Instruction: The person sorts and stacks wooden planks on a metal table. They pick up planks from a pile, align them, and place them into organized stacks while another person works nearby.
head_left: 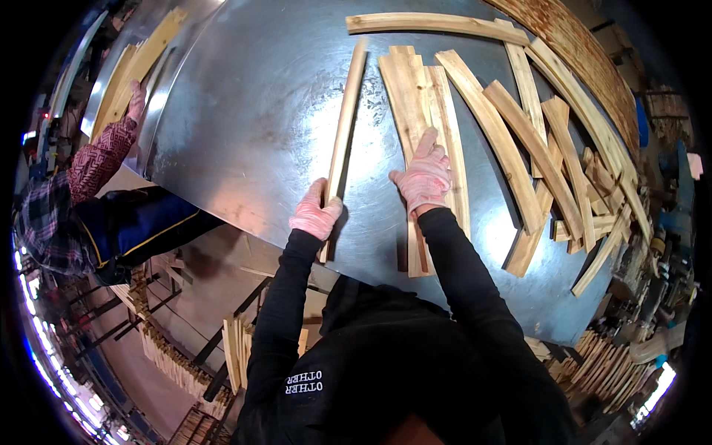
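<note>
In pink-and-white gloves, both my hands are over a grey metal table (245,96). My left hand (317,210) is closed around the near part of a narrow wooden slat (346,111), which stands on edge and points away from me. To its right, my right hand (426,175) lies with fingers stretched out on a small group of wooden boards (404,96) set side by side. The index finger reaches forward along the boards. The palm hides part of the wood beneath it.
Several loose wooden slats (497,141) lie crossed on the table's right side, and another slat (437,24) lies along the far edge. At left, a co-worker's gloved hand (136,101) holds boards (141,67). Stacked wood (174,356) stands below the table.
</note>
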A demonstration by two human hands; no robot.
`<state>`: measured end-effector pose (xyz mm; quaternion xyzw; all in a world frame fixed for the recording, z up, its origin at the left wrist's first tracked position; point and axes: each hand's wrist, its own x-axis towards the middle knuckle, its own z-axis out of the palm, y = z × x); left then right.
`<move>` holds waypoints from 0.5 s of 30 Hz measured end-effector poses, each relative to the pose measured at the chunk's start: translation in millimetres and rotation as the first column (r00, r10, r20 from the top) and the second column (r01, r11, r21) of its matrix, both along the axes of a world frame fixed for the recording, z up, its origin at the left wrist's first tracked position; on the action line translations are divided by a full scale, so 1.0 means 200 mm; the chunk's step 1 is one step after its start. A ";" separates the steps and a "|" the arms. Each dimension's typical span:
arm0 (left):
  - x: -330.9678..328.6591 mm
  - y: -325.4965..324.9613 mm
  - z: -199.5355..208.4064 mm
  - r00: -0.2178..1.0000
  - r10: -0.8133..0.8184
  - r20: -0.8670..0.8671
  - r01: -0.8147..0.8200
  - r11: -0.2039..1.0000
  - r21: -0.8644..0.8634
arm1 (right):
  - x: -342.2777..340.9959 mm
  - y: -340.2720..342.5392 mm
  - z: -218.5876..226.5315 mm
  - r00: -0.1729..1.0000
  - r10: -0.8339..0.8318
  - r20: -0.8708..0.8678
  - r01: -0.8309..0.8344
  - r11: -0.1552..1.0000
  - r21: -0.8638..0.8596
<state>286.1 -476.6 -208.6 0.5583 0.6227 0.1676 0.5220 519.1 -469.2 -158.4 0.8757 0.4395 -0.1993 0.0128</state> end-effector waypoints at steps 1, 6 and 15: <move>-0.05 -0.01 -0.05 0.928 0.153 0.341 -0.086 0.975 -0.205 | -0.01 -0.03 -0.08 1.000 0.019 -0.015 -0.018 0.999 0.044; -0.07 -0.12 0.02 0.675 0.359 0.644 -0.074 0.902 -0.426 | 0.02 0.01 -0.10 0.992 -0.069 -0.107 0.081 0.990 0.118; -0.15 -0.09 -0.13 0.988 -0.056 0.145 0.059 0.998 -0.015 | -0.30 0.13 -0.19 0.792 -0.049 -0.609 0.220 0.953 0.210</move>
